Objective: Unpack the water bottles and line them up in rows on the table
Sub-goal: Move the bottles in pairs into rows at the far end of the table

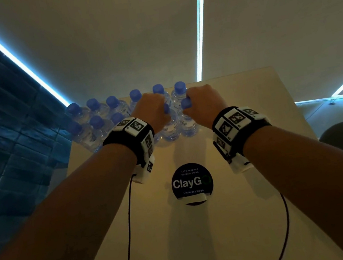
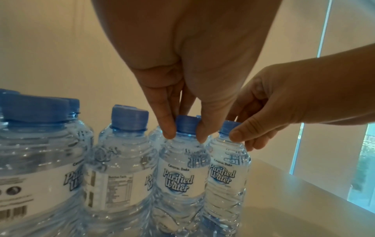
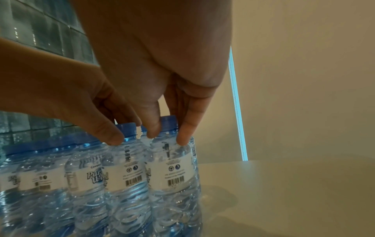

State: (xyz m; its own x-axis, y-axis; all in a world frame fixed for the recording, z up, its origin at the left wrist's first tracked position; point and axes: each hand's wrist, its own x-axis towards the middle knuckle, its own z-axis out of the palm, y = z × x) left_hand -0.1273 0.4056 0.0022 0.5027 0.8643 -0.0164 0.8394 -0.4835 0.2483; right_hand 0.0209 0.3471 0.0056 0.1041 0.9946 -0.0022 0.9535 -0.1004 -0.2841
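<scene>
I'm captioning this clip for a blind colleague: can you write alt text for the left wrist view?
The left hand pinches the blue cap of an upright water bottle between fingertips, while the right hand pinches the cap of the bottle beside it. More blue-capped bottles stand close together to the left on a pale table.

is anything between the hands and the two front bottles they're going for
Nothing visible. The left hand already pinches a bottle by its cap, and the right hand pinches the end bottle beside it the same way. Other bottles press close against them, behind and to the left.
</scene>
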